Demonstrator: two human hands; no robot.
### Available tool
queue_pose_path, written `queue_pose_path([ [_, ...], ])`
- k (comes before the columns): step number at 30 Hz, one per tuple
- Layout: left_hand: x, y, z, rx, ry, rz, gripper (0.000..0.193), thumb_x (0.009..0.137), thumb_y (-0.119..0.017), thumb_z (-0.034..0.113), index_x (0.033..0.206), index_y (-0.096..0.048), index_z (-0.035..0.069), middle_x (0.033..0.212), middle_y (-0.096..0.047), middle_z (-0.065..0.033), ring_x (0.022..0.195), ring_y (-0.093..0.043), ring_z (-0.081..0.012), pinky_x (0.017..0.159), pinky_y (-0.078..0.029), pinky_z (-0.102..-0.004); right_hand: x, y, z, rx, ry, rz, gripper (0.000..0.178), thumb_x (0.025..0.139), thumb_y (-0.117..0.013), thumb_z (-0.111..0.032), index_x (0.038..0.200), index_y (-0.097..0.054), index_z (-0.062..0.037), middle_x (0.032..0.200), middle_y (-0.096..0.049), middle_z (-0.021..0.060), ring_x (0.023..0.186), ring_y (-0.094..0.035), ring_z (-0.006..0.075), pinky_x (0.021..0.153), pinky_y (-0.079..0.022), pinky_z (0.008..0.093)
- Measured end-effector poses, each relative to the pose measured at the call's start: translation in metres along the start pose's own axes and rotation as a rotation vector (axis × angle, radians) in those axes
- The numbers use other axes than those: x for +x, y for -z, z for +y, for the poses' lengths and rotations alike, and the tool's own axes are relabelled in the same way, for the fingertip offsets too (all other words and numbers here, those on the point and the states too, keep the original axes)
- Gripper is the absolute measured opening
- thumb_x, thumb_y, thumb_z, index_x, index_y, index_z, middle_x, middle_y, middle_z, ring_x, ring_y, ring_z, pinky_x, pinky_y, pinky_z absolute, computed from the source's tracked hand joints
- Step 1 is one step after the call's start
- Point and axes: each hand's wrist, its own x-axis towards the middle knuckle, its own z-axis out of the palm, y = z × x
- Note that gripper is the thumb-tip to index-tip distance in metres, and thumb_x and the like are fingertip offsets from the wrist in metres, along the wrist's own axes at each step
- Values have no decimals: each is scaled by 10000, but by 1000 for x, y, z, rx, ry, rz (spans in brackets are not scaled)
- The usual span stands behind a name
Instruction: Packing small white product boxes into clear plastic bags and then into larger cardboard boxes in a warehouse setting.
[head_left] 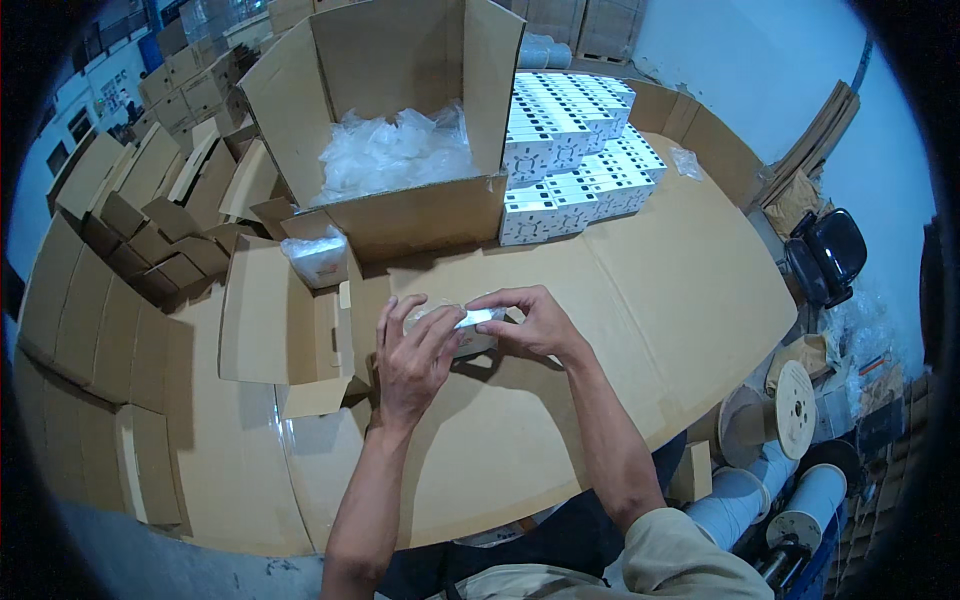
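Over the middle of the cardboard-covered table (640,330), both hands hold a small white box (476,342) that looks partly wrapped in clear plastic. My left hand (412,365) curls its fingers over the left side and top of it. From the right, my right hand (540,322) pinches its upper edge between thumb and fingers. The fingers cover much of the box. Just left of my left hand stands an open cardboard carton (262,325), with a plastic-wrapped packet (318,258) lying in its far end.
A large open carton (425,220) full of clear plastic bags (400,150) stands beyond my hands. Right of it are stacked white printed boxes (575,160). Brown cartons (90,320) line the left side. A black chair (830,255) and spools (795,410) stand off the table's right edge.
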Motion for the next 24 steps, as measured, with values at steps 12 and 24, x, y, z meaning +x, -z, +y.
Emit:
queue_pose_path([
  [12,-6,-14,-9,-820,654,-31,315,867,-786,52,1149,-648,27,1076,-697,-77,1030,-651,-154,889,-540,-308,3,-4,3,-85,75,41,298,848,-783,-106,1136,-749,-39,983,-756,73,842,-667,148,747,-538,307],
  [24,-16,-20,-14,-930,751,-148,296,922,-759,129,1171,-634,27,1004,-683,-30,936,-632,-112,820,-524,-272,5,-9,-39,-566,210,-41,265,850,-749,-76,1109,-731,-24,1005,-737,158,904,-691,339,799,-555,403],
])
